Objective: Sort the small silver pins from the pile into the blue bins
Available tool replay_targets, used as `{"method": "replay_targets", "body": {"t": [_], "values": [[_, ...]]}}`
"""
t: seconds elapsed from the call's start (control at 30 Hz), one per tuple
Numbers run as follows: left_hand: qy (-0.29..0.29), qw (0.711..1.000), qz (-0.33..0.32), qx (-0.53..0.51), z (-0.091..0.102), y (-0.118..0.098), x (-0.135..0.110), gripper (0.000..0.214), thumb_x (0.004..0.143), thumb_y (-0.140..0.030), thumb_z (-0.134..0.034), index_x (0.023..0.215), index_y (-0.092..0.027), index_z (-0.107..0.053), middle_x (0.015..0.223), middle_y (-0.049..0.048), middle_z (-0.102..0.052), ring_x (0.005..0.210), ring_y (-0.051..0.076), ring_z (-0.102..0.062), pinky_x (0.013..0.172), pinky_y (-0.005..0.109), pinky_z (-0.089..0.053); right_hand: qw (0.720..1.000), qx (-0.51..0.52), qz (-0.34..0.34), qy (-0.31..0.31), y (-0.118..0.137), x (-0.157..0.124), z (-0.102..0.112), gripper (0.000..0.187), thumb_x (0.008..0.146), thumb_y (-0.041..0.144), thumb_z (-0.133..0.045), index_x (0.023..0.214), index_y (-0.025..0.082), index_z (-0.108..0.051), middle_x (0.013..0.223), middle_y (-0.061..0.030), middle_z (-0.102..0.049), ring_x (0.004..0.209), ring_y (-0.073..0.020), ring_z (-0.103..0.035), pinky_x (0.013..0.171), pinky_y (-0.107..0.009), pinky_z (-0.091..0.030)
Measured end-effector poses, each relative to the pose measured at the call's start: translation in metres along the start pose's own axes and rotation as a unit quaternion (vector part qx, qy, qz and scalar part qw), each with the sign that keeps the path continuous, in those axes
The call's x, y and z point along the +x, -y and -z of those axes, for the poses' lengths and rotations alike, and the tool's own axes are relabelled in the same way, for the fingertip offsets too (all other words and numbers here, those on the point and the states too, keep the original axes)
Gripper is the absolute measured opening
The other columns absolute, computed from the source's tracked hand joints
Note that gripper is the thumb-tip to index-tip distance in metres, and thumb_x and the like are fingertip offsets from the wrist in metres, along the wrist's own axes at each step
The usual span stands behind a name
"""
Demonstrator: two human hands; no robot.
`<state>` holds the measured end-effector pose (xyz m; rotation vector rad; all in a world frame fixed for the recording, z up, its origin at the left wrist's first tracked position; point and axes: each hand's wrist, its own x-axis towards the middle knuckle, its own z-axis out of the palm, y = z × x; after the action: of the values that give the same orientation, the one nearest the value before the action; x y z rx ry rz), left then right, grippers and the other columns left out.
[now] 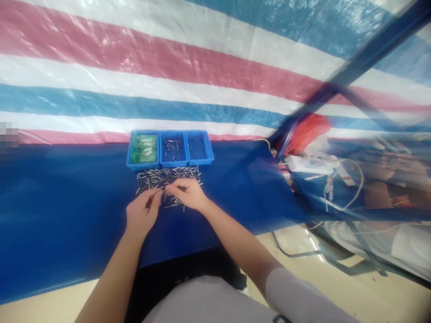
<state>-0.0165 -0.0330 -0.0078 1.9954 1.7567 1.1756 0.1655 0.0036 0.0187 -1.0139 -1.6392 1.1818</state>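
Note:
A loose pile of thin metal pins (156, 176) lies on the blue tabletop, spread in front of a row of three blue bins. Over its near part my two hands come together, fingertips almost touching. My left hand (143, 211) is closed in a pinch, thumb against fingers. My right hand (189, 194) pinches too, coming in from the right and hiding some of the pins. Whatever sits between the fingertips is too small and blurred to name.
The left bin (129, 157) holds green and clear packets, the middle bin (173, 163) several pins, the right bin (209, 157) a few. Striped sheeting (168, 58) hangs behind. At right are a dark frame post (313, 98), an orange bag (306, 134), a white cable and another person's blurred hands.

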Motion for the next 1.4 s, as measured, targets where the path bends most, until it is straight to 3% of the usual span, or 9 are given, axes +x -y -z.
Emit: {"method": "replay_targets", "body": {"t": [0.4, 1.13, 1.4], "values": [[0.014, 0.999, 0.028, 0.014, 0.0011, 0.0035, -0.0006, 0.026, 0.093, -0.040, -0.054, 0.101, -0.020, -0.069, 0.068, -0.0027, -0.070, 0.066, 0.011, -0.068, 0.067, 0.021, -0.048, 1.000, 0.011, 0.017, -0.004, -0.0053, -0.0001, -0.0028, 0.021, 0.084, 0.035, -0.072, 0.092, 0.017, -0.075, 0.084, -0.0033, -0.073, 0.067, -0.0101, -0.061, 0.062, -0.022, -0.049], [-0.008, 0.999, 0.050, -0.005, 0.0022, -0.0047, 0.0011, 0.027, 0.092, -0.039, -0.055, 0.101, -0.019, -0.070, 0.069, -0.0009, -0.071, 0.066, 0.012, -0.068, 0.068, 0.021, -0.051, 0.999, -0.013, 0.048, 0.001, -0.0053, -0.0006, -0.0021, 0.018, 0.086, 0.031, -0.070, 0.095, 0.016, -0.075, 0.086, -0.0044, -0.073, 0.070, -0.0107, -0.063, 0.063, -0.022, -0.051], [-0.003, 0.999, 0.052, -0.014, 0.0018, -0.0039, 0.0013, 0.027, 0.091, -0.040, -0.055, 0.102, -0.020, -0.070, 0.070, -0.0007, -0.071, 0.065, 0.012, -0.069, 0.067, 0.021, -0.051, 0.999, -0.034, 0.031, 0.012, -0.0041, -0.0010, -0.0011, 0.018, 0.087, 0.032, -0.068, 0.096, 0.017, -0.074, 0.088, -0.0040, -0.074, 0.071, -0.0109, -0.064, 0.065, -0.022, -0.051]]}}
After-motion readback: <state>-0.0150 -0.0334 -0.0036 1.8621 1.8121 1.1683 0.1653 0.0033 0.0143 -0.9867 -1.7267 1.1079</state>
